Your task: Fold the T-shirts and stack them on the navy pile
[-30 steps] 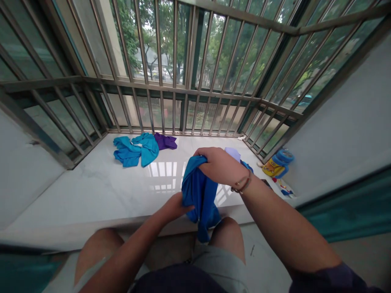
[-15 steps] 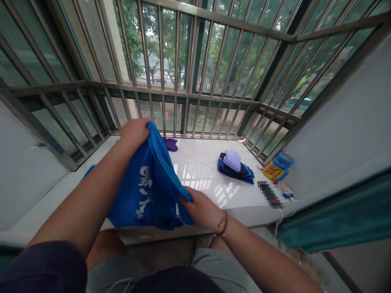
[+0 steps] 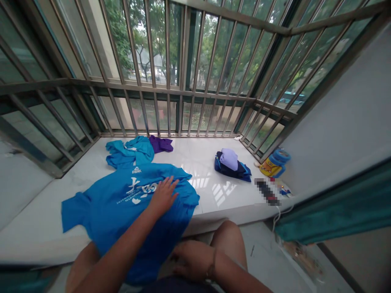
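A blue T-shirt (image 3: 106, 207) with white lettering lies spread over the front of the white ledge, its lower part hanging down toward my lap. My left hand (image 3: 165, 196) rests on the printed chest, fingers spread and flat on the cloth. My right hand (image 3: 194, 258), with a bracelet at the wrist, is low over my lap near the shirt's lower right edge. Its fingers are dark and smeared, so I cannot see whether they grip the hem. Behind the shirt lie a crumpled teal-blue garment (image 3: 131, 150) and a purple cloth (image 3: 161, 144).
To the right on the white ledge (image 3: 210, 203) sits a folded dark-blue garment (image 3: 227, 170) with a lavender cloth (image 3: 229, 158) on top. A blue and yellow jug (image 3: 275, 163) stands by the right wall. Metal bars line the window; a green curtain (image 3: 336, 211) hangs at right.
The blue T-shirt, earlier held up bunched between both hands, now lies spread on the ledge. My left hand came down flat onto it; my right hand drew back toward my lap.
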`<state>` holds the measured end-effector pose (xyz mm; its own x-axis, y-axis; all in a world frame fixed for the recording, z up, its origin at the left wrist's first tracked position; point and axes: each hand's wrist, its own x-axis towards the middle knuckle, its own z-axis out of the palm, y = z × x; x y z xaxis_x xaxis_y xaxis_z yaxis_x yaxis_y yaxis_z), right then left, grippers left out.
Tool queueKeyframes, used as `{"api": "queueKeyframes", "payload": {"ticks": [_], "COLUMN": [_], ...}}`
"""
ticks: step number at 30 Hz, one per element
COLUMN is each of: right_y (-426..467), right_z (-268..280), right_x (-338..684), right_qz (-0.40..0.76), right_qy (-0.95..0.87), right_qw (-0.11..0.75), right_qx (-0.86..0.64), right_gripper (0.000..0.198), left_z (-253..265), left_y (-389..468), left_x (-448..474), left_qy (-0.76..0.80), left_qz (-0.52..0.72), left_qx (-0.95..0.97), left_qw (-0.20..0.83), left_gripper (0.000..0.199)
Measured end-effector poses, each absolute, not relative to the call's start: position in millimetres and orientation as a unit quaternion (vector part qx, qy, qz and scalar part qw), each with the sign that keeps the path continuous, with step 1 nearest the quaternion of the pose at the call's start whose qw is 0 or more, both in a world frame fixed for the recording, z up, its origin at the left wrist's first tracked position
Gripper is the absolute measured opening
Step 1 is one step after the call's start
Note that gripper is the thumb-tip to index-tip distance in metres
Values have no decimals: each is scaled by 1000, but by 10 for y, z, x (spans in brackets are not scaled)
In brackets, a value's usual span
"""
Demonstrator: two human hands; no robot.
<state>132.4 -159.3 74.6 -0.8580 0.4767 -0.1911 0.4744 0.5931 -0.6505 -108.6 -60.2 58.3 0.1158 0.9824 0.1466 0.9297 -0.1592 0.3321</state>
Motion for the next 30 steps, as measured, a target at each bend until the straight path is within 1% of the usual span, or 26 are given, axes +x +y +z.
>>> {"api": "queueKeyframes", "payload": {"ticks": [2, 4, 6, 8, 10, 12, 14, 16, 18, 19, 21, 23, 25, 27, 28, 30], "right_y": [-1482, -1341, -1187, -1035, -890, -744, -589, -419, -236, -144, 29, 170, 265, 298, 283, 172], "right_z": [731, 738, 739, 724, 700, 672, 641, 600, 552, 527, 491, 484, 519, 584, 620, 680], "right_x": [1394, 1372, 1269, 1108, 926, 766, 665, 648, 721, 785, 950, 1120, 1243, 1276, 1252, 1125], "right_qz": [362, 330, 296, 262, 227, 201, 178, 152, 125, 115, 101, 95, 93, 94, 96, 105], "right_qy": [-883, -882, -887, -894, -899, -899, -894, -883, -861, -846, -810, -783, -772, -777, -785, -807], "right_qw": [6, 39, 83, 122, 141, 136, 120, 106, 100, 99, 101, 103, 106, 110, 112, 115], "right_qx": [-298, -334, -343, -342, -347, -365, -393, -431, -482, -511, -568, -607, -620, -612, -602, -570], "right_gripper": [26, 23, 25, 31, 40, 47, 49, 50, 51, 52, 53, 50, 43, 30, 25, 21], "left_z": [293, 107, 15, -10, 8, 55, 124, 197, 254, 273, 294, 304, 315, 326, 331, 341], "left_y": [-828, -1014, -1156, -1259, -1342, -1422, -1502, -1569, -1609, -1617, -1612, -1589, -1555, -1512, -1486, -1426], "left_x": [-1304, -1397, -1347, -1193, -992, -797, -649, -584, -625, -685, -870, -1092, -1282, -1383, -1392, -1339], "left_qy": [715, 725, 705, 671, 622, 583, 561, 545, 543, 555, 596, 641, 676, 692, 690, 668], "left_qz": [144, 127, 113, 95, 85, 87, 102, 127, 163, 189, 244, 295, 329, 357, 373, 416], "left_qx": [680, 673, 696, 728, 767, 791, 796, 794, 777, 760, 714, 664, 610, 548, 517, 450], "left_qw": [75, 75, 83, 103, 131, 164, 201, 239, 272, 280, 274, 247, 251, 305, 343, 423], "left_gripper": [66, 72, 74, 77, 83, 89, 93, 86, 69, 61, 53, 50, 47, 49, 53, 69]}}
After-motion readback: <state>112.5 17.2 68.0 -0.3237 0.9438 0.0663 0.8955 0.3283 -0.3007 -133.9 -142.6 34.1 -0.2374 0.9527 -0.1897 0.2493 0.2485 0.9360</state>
